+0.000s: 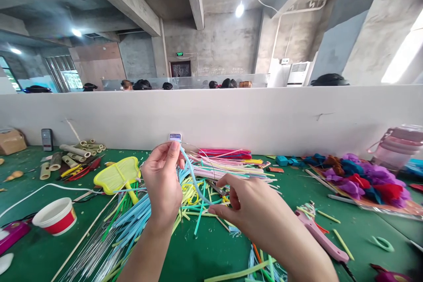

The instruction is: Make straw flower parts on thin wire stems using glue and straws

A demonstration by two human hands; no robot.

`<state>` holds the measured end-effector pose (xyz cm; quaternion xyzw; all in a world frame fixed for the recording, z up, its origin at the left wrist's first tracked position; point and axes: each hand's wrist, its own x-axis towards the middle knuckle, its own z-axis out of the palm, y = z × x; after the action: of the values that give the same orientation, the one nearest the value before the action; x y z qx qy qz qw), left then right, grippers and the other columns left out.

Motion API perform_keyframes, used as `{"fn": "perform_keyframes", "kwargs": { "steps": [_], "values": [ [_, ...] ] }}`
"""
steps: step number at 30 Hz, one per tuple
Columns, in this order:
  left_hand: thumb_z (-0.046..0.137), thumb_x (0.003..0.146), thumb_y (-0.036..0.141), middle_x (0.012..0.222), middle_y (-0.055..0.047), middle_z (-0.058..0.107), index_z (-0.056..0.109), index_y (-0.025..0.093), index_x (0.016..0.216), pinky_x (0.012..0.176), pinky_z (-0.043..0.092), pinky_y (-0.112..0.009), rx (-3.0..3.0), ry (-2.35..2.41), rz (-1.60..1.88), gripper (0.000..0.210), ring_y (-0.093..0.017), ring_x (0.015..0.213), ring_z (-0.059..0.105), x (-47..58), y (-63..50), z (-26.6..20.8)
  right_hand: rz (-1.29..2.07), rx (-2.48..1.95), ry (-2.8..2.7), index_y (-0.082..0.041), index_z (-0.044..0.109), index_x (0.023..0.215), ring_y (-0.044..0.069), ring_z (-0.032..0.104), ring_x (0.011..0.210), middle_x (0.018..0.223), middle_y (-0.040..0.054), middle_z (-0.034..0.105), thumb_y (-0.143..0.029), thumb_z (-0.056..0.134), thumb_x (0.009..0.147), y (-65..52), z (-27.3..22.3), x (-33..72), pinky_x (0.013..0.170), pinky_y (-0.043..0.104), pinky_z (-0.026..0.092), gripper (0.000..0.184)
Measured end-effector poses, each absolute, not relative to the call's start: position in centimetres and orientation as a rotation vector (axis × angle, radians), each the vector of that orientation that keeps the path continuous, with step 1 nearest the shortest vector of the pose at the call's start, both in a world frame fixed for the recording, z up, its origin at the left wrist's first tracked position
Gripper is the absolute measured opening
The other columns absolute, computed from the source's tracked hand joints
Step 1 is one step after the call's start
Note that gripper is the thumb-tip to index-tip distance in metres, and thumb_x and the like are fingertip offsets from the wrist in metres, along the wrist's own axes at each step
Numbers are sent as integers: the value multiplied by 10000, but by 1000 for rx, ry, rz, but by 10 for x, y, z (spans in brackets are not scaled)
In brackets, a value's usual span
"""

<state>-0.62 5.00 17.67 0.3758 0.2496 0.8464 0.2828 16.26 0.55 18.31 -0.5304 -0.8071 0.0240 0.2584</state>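
Note:
My left hand [163, 176] is closed, pinching a light blue pipe cleaner [194, 178] and a thin wire between thumb and forefinger. The pipe cleaner curves down and right to the thumb tip of my right hand [251, 207], whose curled fingers hold its lower end. A thin dark wire arcs from my left fingertips to near my right forefinger. Beneath both hands lies a heap of pipe cleaners [132, 220] in blue, green, yellow and pink. Left of my left hand is a yellow butterfly-shaped piece [119, 175] on a stem.
A pink glue gun [320, 235] lies by my right forearm. Purple, red and blue petals [363, 180] and a pink bottle [398, 147] are at right. At left are a paper cup [56, 216], bamboo pieces [77, 154] and pliers [71, 172]. A phone [175, 137] leans on the white partition [211, 114].

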Motion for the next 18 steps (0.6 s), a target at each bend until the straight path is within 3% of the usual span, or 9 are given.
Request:
{"fn": "perform_keyframes", "kwargs": {
  "steps": [2,5,8,10,13,18],
  "values": [
    [841,761,303,584,24,579,735,163,751,497,410,-193,970,616,2250,176,-75,525,498,-6,52,176,25,-1484,-2214,-216,733,828,155,579,523,626,1,683,-257,747,822,9,180,158,491,263,297,43],
    [834,773,289,619,17,605,734,160,769,530,438,-188,933,560,2225,163,-72,552,521,-5,57,174,99,-1417,-2243,-223,677,728,143,585,538,641,-12,689,-195,628,878,7,180,155,512,260,315,160],
    [824,778,282,667,6,627,725,155,792,557,463,-194,891,560,2183,161,-81,592,553,-4,64,171,171,-1394,-2241,-217,664,884,178,634,598,646,-14,698,-277,683,859,2,181,153,528,265,345,67],
    [802,783,259,736,-14,658,727,151,816,601,487,-202,869,565,2168,136,-99,663,605,-3,68,167,131,-1511,-2243,-184,645,958,222,668,650,692,29,722,-349,729,840,5,180,152,535,282,350,219],
    [774,758,195,803,-31,683,738,141,865,641,487,-207,871,564,2163,125,-109,712,628,2,74,161,0,-1754,-2152,-142,625,1032,286,708,728,783,106,744,-407,684,893,20,176,151,549,305,341,304],
    [778,734,184,786,-17,669,729,144,907,655,466,-210,902,601,2118,184,-95,676,571,9,78,154,-29,-1836,-1993,-117,525,1286,319,727,833,886,132,755,-398,639,923,52,170,155,590,315,358,473]
  ]
}}
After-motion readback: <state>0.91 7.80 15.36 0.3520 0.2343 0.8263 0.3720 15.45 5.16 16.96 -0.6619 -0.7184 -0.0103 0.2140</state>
